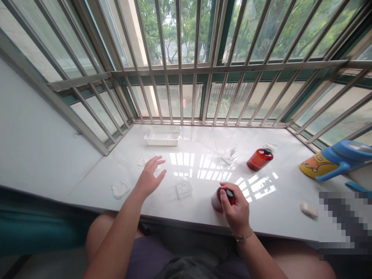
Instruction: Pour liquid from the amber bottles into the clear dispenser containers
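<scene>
My right hand (236,207) is wrapped round a red bottle (216,199) with a black cap, near the front edge of the white counter. The bottle's base rests on or just above the surface; I cannot tell which. My left hand (149,177) is held out over the counter with its fingers spread and nothing in them. Partly behind it lies a crumpled white tissue (142,162). Between my hands sits a clear square glass container (183,187). Farther back is another clear glass container (231,155), beside a second red bottle (257,159) with a black cap.
A white perforated basket (162,140) stands at the back below metal window bars. Another crumpled tissue (120,190) lies at the left. To the right are a blue and yellow drinking bottle (322,164) and a small beige object (309,210). A blurred patch hides the right corner.
</scene>
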A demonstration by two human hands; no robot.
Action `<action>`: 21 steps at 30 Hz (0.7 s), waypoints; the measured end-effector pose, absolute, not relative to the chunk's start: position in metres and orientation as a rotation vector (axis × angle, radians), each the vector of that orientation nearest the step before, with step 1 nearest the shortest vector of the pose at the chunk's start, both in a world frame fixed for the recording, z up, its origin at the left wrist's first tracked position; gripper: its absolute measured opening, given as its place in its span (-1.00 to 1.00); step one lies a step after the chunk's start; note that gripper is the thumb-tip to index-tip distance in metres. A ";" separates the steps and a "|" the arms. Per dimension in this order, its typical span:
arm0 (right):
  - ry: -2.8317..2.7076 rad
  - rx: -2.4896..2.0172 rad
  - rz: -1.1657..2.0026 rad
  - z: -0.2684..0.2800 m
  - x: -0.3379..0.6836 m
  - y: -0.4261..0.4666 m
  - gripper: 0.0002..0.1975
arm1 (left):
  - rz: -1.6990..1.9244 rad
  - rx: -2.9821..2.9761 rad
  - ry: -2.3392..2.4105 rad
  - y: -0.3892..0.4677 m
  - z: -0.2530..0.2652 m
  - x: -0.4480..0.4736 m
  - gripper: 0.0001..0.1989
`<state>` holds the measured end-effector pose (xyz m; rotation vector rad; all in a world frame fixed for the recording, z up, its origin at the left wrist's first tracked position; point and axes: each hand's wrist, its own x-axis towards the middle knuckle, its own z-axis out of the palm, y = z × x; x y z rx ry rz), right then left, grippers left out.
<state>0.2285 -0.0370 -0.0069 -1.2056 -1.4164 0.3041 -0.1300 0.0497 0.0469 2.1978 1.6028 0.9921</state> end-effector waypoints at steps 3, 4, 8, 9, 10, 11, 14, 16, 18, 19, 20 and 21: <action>-1.410 -1.197 0.367 -0.011 0.227 -0.036 -0.87 | 1.136 2.154 1.298 0.011 0.063 -0.069 -0.70; -1.420 -1.194 0.381 -0.012 0.226 -0.036 -0.82 | 1.145 2.142 1.200 0.001 0.067 -0.049 -0.69; -1.420 -1.206 0.438 -0.020 0.220 -0.037 -0.59 | 1.077 2.152 0.939 -0.018 0.069 0.020 -0.58; -1.396 -1.219 0.455 -0.022 0.219 -0.037 -0.54 | 1.035 2.180 0.910 -0.019 0.067 0.033 -0.56; -1.364 -1.237 0.467 -0.025 0.218 -0.038 -0.51 | 0.989 2.212 0.914 -0.019 0.066 0.044 -0.52; -1.329 -1.259 0.471 -0.028 0.217 -0.038 -0.49 | 0.942 2.247 0.930 -0.018 0.064 0.053 -0.49; -1.251 -1.323 0.470 -0.034 0.215 -0.038 -0.41 | 0.856 2.315 0.993 -0.017 0.059 0.071 -0.47; -1.233 -1.331 0.481 -0.036 0.215 -0.038 -0.36 | 0.876 2.296 1.007 -0.016 0.056 0.076 -0.53; -1.232 -1.317 0.491 -0.036 0.215 -0.037 -0.32 | 0.939 2.230 1.020 -0.016 0.055 0.078 -0.62; -1.234 -1.310 0.485 -0.035 0.214 -0.037 -0.31 | 0.974 2.186 1.027 -0.016 0.054 0.078 -0.66; -1.238 -1.308 0.475 -0.035 0.214 -0.037 -0.30 | 1.005 2.139 1.036 -0.016 0.055 0.079 -0.70; -1.242 -1.312 0.462 -0.034 0.214 -0.037 -0.30 | 1.031 2.089 1.052 -0.016 0.055 0.079 -0.73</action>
